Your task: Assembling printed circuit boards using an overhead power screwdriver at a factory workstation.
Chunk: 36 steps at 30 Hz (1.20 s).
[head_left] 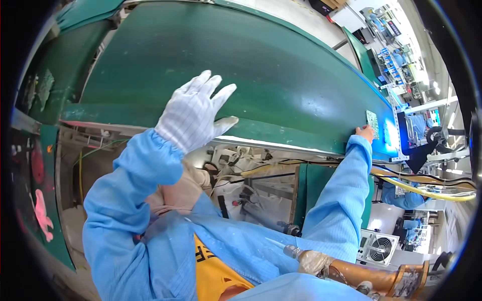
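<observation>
My left hand (193, 110), in a white striped glove, hovers over the near edge of the green tabletop (216, 55). Its fingers are spread and nothing is in them. Far out to the right, my bare right hand (366, 132) pinches the near end of a green circuit board (372, 123). That board sits at the right end of the table, next to a blue-lit patch (389, 133). Part of my right hand's fingers is hidden by the hand itself.
A copper-coloured cylinder with a nozzle (346, 271) stands close by my right side. Yellow hose (432, 193) and cables run below the table's right end. A white fan unit (379, 247) sits lower right. Green panels (50, 200) stand at the left.
</observation>
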Available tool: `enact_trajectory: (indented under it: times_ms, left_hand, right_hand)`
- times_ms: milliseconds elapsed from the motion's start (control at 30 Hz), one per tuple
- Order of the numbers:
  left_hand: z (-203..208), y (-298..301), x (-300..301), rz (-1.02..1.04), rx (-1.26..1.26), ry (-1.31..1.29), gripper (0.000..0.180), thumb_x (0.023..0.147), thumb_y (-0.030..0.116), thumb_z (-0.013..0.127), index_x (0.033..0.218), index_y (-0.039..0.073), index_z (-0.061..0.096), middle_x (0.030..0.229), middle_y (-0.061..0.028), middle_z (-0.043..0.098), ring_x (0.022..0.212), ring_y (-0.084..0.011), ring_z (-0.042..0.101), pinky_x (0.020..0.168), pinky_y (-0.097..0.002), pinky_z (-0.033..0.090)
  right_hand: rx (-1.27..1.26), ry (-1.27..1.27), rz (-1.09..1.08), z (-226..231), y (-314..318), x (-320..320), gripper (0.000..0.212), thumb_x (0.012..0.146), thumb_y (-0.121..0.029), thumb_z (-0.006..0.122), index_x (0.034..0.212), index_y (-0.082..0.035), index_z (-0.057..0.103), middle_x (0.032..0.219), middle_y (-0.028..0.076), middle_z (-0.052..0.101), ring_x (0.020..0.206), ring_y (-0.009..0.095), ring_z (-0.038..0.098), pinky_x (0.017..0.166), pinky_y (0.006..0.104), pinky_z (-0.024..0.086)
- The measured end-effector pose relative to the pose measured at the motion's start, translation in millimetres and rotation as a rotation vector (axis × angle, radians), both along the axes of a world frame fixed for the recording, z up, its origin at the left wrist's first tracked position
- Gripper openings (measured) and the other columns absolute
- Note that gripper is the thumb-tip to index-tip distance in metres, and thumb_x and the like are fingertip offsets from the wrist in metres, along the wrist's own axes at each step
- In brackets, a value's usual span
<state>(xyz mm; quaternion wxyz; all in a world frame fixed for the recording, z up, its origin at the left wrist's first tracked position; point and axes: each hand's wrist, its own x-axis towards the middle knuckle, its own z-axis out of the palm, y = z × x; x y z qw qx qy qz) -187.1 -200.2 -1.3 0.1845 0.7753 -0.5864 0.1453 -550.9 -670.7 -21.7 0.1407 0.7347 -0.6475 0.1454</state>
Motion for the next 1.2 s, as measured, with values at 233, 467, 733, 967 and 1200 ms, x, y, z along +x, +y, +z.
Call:
enact_trajectory:
  times_ms: [233,467,733,967,1200]
  left_hand:
    - [2,-7,-7,0.013,0.039,-0.056,0.062,0.082,0.056,0.051,0.127,0.013,0.049,0.124,-0.0131,0.051,0.12,-0.0291,0.044,0.097,-0.0397,0.039]
    - [7,-2,-5,-0.008,0.06,0.092,0.061,0.083,0.053,0.053,0.125,0.009,0.05,0.126,-0.0152,0.049,0.123,-0.03,0.042,0.1,-0.0385,0.037]
    - [-3,4,-8,0.022,-0.008,0.014,0.062,0.081,0.054,0.054,0.125,0.01,0.05,0.121,-0.0151,0.051,0.118,-0.0307,0.044,0.097,-0.0404,0.038]
    - [-5,1,-7,0.005,-0.005,0.001,0.063,0.082,0.055,0.053,0.126,0.009,0.049,0.122,-0.0159,0.05,0.119,-0.0317,0.044,0.097,-0.0421,0.038]
    - [-3,1,-9,0.046,0.059,0.0,0.061,0.085,0.055,0.049,0.126,0.011,0.05,0.122,-0.0155,0.05,0.119,-0.031,0.043,0.098,-0.0409,0.038]
  right_hand:
    - [-0.033,0.187,-0.28,11,12,-13,0.043,0.073,-0.033,0.069,0.109,-0.013,0.056,0.116,0.012,0.053,0.109,0.03,0.051,0.091,0.0417,0.045]
    - [-0.082,0.501,-0.257,1,-19,-35,0.026,0.082,-0.033,0.059,0.102,-0.016,0.063,0.108,0.003,0.061,0.101,0.021,0.059,0.077,0.0316,0.052]
    - [-0.191,0.382,-0.345,-14,-54,-44,0.02,0.087,-0.02,0.048,0.103,-0.019,0.061,0.105,0.004,0.059,0.099,0.024,0.058,0.077,0.0403,0.047]
    - [-0.27,0.395,-0.298,-21,-74,-58,0.017,0.086,-0.02,0.048,0.093,-0.014,0.063,0.096,0.005,0.062,0.089,0.024,0.061,0.07,0.0403,0.048]
    - [-0.379,0.374,-0.034,6,-34,9,0.019,0.082,-0.024,0.052,0.087,-0.01,0.062,0.088,0.011,0.062,0.081,0.03,0.063,0.066,0.0446,0.049]
